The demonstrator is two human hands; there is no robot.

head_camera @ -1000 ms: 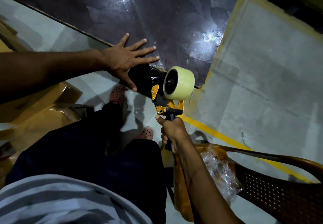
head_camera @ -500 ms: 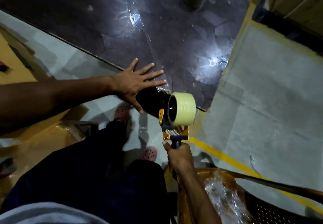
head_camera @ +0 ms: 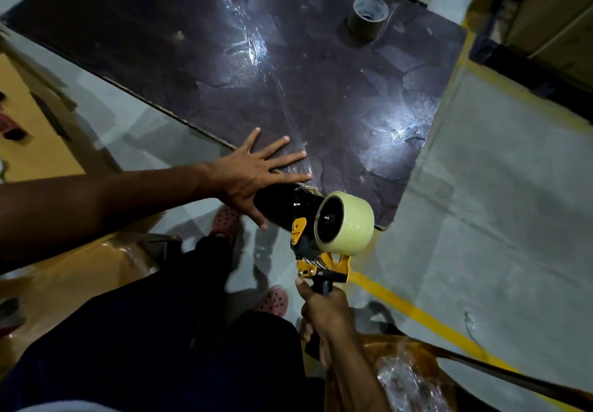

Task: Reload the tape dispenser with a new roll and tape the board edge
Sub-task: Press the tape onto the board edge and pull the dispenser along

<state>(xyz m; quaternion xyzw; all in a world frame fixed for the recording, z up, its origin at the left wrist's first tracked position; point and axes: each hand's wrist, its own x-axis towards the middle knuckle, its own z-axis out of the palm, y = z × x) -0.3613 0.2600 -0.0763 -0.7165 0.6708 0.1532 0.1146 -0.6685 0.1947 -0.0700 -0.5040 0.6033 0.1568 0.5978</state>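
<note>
A large, dark, glossy rectangular board (head_camera: 321,68) is laid flat on the grey concrete floor (head_camera: 500,206), stretching away beyond both hands. Its near edge runs under the left hand (head_camera: 253,175), which is spread with straight fingers and pressed flat on the board's surface, right at that edge. A strip of clear tape (head_camera: 272,90) is seen as a shiny, wrinkled line running from the left hand's fingertips up across the board.

The yellow and black hand-held tape dispenser (head_camera: 308,238) is held just to the right of and below the left hand, its head meeting the board edge beside the left fingertips. Its black handle is wrapped by the curled fingers of the right hand (head_camera: 324,312). A full pale-cream roll of tape (head_camera: 349,222) is already seated on the dispenser's hub, so the reloading appears done and the taping is in hand.

For a clean result, the tape is best kept taut, the dispenser drawn steadily along the edge, and the laid strip smoothed down by the flat left hand so no creases are trapped.

A grey spent cardboard tape core (head_camera: 369,16) stands upright on the far part of the board, well apart from both hands.
</note>
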